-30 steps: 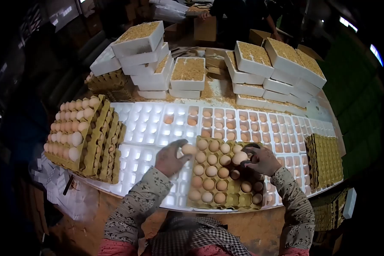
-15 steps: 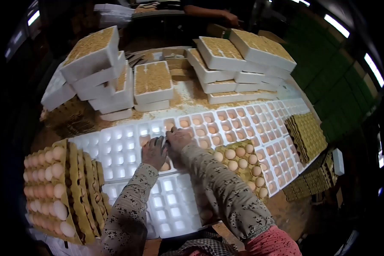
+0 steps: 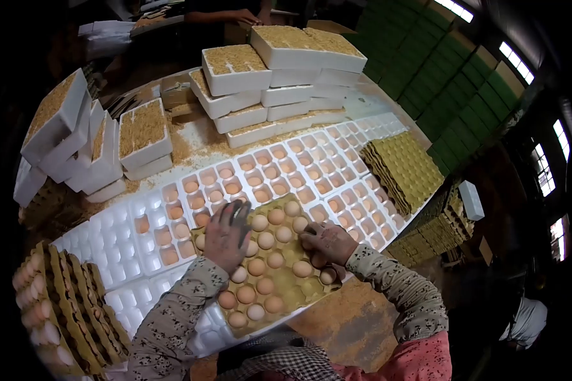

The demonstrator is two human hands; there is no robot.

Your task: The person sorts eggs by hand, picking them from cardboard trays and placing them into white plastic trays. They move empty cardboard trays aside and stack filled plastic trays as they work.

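A pulp egg tray (image 3: 297, 287) lies at the near edge of the table (image 3: 356, 317), set on top of the white foam trays (image 3: 124, 219) that cover the middle of the table from its left edge to its right.

The work is judged to be partly done. In the foam trays, most cells toward the middle and the right edge are filled with one egg each, while the cells toward the left edge and the near-left corner are seen bare. The pulp egg tray is mostly full: eggs (image 3: 265, 240) are held in its far and left rows, and several cups along its near-right side are empty.

The left hand (image 3: 225, 235) is laid palm down on the far-left corner of the pulp egg tray, with its fingers stretched flat over the eggs there and closed on nothing that shows. The right hand (image 3: 327, 241) is placed at the tray's right edge, its fingers curled down onto eggs; whether one is gripped cannot be told. The remaining eggs lie between the two hands and just near of them.

Husk-filled foam boxes (image 3: 279, 51) are stacked along the far edge, empty pulp trays (image 3: 403, 168) are piled at the right edge, and filled egg trays (image 3: 57, 298) are stacked at the near-left corner.
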